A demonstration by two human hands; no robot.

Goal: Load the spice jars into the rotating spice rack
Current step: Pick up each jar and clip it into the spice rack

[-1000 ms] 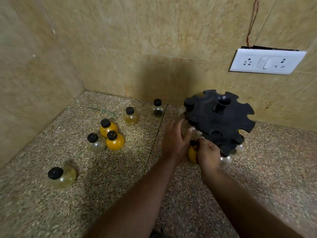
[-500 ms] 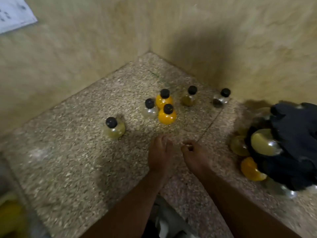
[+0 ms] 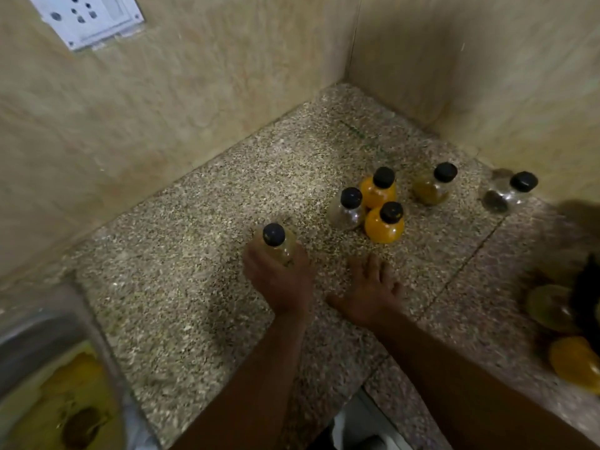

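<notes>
My left hand [image 3: 280, 277] is wrapped around a round pale-yellow spice jar [image 3: 276, 242] with a black cap, standing on the speckled counter [image 3: 181, 254]. My right hand [image 3: 370, 289] hovers open, fingers spread, just short of a cluster of three jars: a clear jar [image 3: 346, 209] and two orange jars [image 3: 378, 187] [image 3: 385, 223]. Farther back stand a brownish jar [image 3: 433, 186] and a clear jar with dark contents [image 3: 508, 194]. The black rotating rack [image 3: 586, 293] is cut off at the right edge, with yellow and orange jars [image 3: 576, 363] in it.
Tiled walls meet in a corner behind the jars. A white socket plate [image 3: 87, 17] is on the left wall. A steel sink [image 3: 42, 339] with yellow residue lies at the lower left, beside the counter's front edge.
The view has swung left, pushing the rack to the right edge. My left hand moved forward and closed around the pale-yellow jar; my right hand opened and advanced toward the jar cluster.
</notes>
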